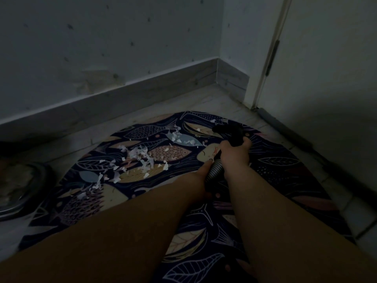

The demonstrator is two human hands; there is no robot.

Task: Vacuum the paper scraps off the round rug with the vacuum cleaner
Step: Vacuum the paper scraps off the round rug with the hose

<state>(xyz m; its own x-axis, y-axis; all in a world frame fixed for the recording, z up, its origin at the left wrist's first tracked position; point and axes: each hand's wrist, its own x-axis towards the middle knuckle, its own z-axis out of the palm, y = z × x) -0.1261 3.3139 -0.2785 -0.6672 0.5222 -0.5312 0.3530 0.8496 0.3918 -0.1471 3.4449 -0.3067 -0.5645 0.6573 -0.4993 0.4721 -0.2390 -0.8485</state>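
Dim light fills a room corner where two pale walls (102, 37) meet above a wood-look baseboard (142, 84). A white door (326, 58) stands on the right, its hinge visible along the frame. The pale plank floor (214, 99) carries a round rug (285, 174) with a dark ground printed with fish and leaves.

White paper scraps (140, 156) lie scattered across the left and middle of the rug. The thickest cluster sits over a brown fish, a smaller patch lies farther back on a blue fish, and a loose trail runs toward the rug's left edge.

Both bare forearms reach in from the bottom of the view. The right hand (234, 153) is curled around the black handle (230, 131) of the vacuum cleaner and holds it low over the back right part of the rug, to the right of the scraps and apart from the main cluster. Whether the black end touches the rug cannot be told in the dark.

Just behind the right hand, the left hand (203, 178) wraps around the grey ribbed hose (215, 167), with the thumb lying along the top of it. The hose disappears between the two arms.

At the far left, on the floor just off the rug, lies a shiny metal dish (30, 190), partly cut off by the frame.
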